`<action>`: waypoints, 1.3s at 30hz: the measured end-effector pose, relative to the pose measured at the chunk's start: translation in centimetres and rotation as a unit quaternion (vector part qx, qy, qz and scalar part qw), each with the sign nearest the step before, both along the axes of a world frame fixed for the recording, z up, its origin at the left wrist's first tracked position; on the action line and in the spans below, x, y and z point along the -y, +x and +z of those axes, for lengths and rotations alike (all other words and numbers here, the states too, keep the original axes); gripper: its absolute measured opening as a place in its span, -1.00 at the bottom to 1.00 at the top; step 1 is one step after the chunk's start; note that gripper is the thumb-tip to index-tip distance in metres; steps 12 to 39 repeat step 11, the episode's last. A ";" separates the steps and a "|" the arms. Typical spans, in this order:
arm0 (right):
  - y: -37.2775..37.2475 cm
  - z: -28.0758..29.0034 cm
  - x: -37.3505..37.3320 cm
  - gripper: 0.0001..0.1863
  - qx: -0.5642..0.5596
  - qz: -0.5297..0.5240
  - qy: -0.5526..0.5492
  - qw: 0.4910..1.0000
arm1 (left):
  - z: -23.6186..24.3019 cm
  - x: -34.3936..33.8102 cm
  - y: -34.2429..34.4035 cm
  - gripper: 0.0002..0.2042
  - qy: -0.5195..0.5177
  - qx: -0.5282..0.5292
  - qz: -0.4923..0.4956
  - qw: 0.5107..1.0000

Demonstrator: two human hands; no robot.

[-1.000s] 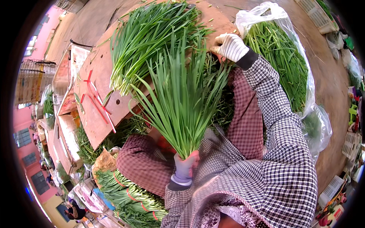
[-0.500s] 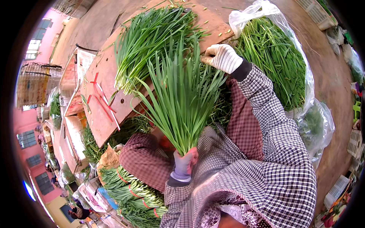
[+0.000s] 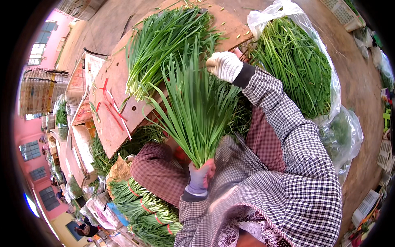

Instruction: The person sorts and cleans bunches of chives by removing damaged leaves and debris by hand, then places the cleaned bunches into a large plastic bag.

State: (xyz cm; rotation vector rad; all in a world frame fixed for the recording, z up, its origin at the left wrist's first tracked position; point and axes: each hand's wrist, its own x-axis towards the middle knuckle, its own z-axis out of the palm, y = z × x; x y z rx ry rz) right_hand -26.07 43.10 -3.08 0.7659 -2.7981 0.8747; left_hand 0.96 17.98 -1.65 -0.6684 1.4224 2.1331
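My left hand (image 3: 200, 178), in a pale purple glove, is wrapped round the stem end of a bunch of garlic chives (image 3: 197, 127). The long green leaves fan upward and away from me. By the upper right of their tips is my right hand (image 3: 225, 66), in a white striped glove. Its fingers are pinched together, and what they hold, if anything, cannot be made out. Beyond the bunch, a loose pile of garlic chives (image 3: 164, 49) lies on a brown board (image 3: 108, 131), pale stems toward me.
Red and white ties (image 3: 113, 105) lie on the board's left part. An open plastic bag (image 3: 335, 88) full of greens (image 3: 294, 70) stands at the right. Bundles of chives with red ties (image 3: 144, 210) are stacked beside my left knee. Crates (image 3: 365, 208) line the right edge.
My right hand has moved left, closer to the leaf tips, with its fingers still pinched. My left hand keeps its hold on the chives, nearly in the same place.
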 end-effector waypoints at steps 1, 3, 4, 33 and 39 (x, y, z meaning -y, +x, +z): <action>0.2 1.1 -0.2 -0.81 0.055 -0.037 -0.025 0.998 | 0.3 -0.2 -0.2 -0.88 0.000 -0.002 0.006 1.000; -0.5 -0.1 -2.6 -0.82 0.008 -0.054 -0.156 0.986 | -0.4 0.4 0.3 -0.91 0.035 -0.022 0.002 0.999; -0.5 0.9 -3.7 -0.82 0.013 -0.082 -0.222 0.971 | -0.3 0.6 0.4 -0.91 0.033 -0.019 0.007 0.999; 3.9 0.2 -5.8 -0.83 0.066 -0.167 -0.096 0.979 | 0.8 0.1 0.4 -0.87 0.010 -0.012 0.018 1.000; 3.9 0.2 -5.8 -0.83 0.066 -0.167 -0.096 0.979 | 0.8 0.1 0.4 -0.87 0.010 -0.012 0.018 1.000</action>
